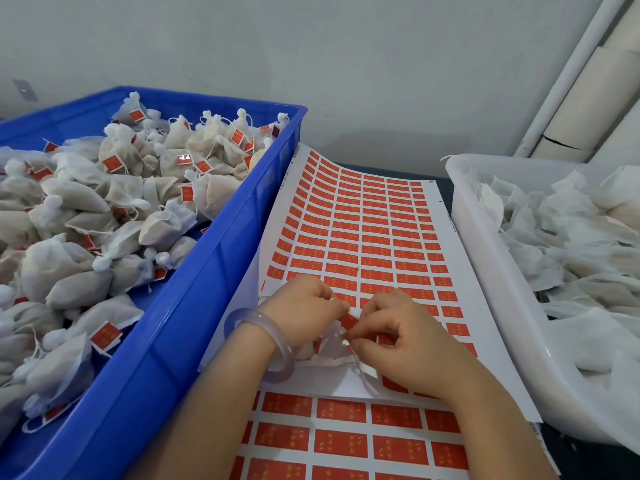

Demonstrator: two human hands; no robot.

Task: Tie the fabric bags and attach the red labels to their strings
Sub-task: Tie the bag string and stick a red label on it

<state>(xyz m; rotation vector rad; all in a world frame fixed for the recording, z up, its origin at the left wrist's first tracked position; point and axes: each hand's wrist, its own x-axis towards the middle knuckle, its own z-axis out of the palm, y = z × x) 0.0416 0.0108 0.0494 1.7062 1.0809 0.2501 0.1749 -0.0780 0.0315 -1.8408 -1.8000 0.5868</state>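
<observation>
A small white fabric bag (327, 344) lies on the sheet of red labels (367, 230), mostly hidden under my hands. My left hand (304, 306), with a pale bangle on its wrist, holds the bag's top. My right hand (405, 337) pinches a red label (348, 322) between thumb and forefinger at the bag's string. Both hands meet at the label. A white string (367, 377) trails below my right hand.
A blue crate (221, 258) on the left holds several tied bags with red labels. On the right, a white bin (485, 258) holds several untied bags. A second label sheet (346, 438) lies nearest me. A grey wall stands behind.
</observation>
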